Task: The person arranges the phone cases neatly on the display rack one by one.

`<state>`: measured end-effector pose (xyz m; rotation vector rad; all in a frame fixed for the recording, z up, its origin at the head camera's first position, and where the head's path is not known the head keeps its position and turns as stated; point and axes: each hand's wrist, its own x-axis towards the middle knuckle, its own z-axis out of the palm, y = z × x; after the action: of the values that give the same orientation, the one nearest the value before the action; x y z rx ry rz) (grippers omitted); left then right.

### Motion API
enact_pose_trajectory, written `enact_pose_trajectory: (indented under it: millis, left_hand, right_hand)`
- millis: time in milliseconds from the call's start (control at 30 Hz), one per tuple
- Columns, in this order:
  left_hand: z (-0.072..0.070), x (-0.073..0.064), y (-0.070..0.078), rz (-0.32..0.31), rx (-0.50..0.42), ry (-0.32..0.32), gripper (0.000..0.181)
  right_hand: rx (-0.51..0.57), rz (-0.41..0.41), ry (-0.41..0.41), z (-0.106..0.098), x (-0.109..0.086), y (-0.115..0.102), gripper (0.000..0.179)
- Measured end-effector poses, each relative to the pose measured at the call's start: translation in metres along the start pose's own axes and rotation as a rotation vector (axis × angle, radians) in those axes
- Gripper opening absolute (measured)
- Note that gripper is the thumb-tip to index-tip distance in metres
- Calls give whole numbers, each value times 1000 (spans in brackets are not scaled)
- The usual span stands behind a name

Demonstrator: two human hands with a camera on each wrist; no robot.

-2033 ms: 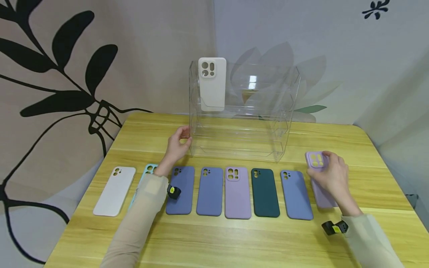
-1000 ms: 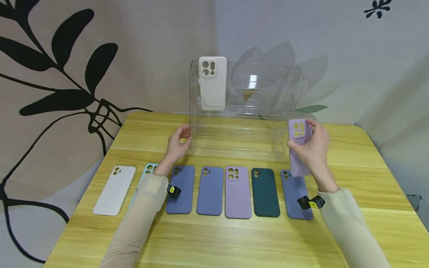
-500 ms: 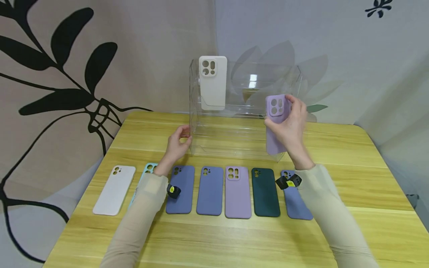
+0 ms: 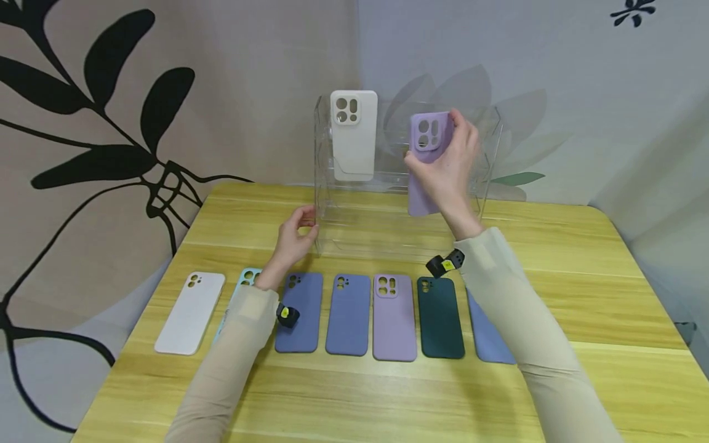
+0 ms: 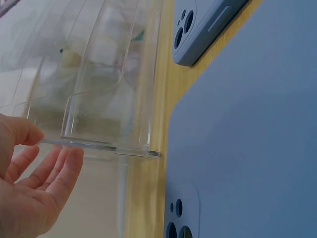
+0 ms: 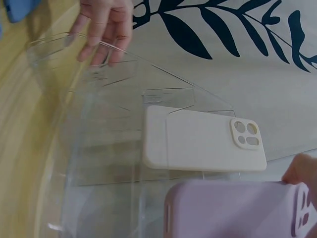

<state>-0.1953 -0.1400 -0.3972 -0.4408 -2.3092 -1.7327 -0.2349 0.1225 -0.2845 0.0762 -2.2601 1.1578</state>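
Note:
My right hand grips a light purple phone case by its side edges, near the camera cutouts. The case is upright in front of the clear acrylic display stand, to the right of a white phone case standing on the upper tier. In the right wrist view the purple case lies close beside the white case. My left hand pinches the stand's left side panel; in the left wrist view the thumb and fingers are on either side of the panel's edge.
Along the table lies a row of phone cases: white, light teal partly under the left sleeve, blue, purple, dark green and another blue case partly behind the right sleeve. A patterned wall stands behind.
My right hand has lifted the purple case off the table's right side and carried it left and up to the stand's upper tier. The left hand has stayed on the stand's side.

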Motion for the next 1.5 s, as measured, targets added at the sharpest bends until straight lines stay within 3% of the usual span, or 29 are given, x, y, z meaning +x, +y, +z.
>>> enact_pose_trajectory:
  millis: [400, 633, 933, 1100, 1333, 1500]
  left_hand:
    - [0, 1, 2, 19, 19, -5, 34]
    - [4, 7, -29, 20, 31, 19, 35]
    - [3, 7, -36, 1, 17, 21, 36]
    - [3, 6, -32, -5, 11, 13, 37]
    - [0, 0, 3, -12, 26, -6, 34]
    - [-1, -1, 4, -22, 24, 0, 35]
  right_hand:
    - [-48, 60, 105, 20, 42, -24, 91]
    - [-59, 73, 154, 36, 57, -25, 96]
    - [-30, 77, 188, 54, 55, -8, 97]
    - [-42, 71, 204, 59, 50, -3, 95]
    - [-89, 100, 186, 65, 45, -4, 95]
    - [-109, 124, 186, 68, 41, -6, 94]
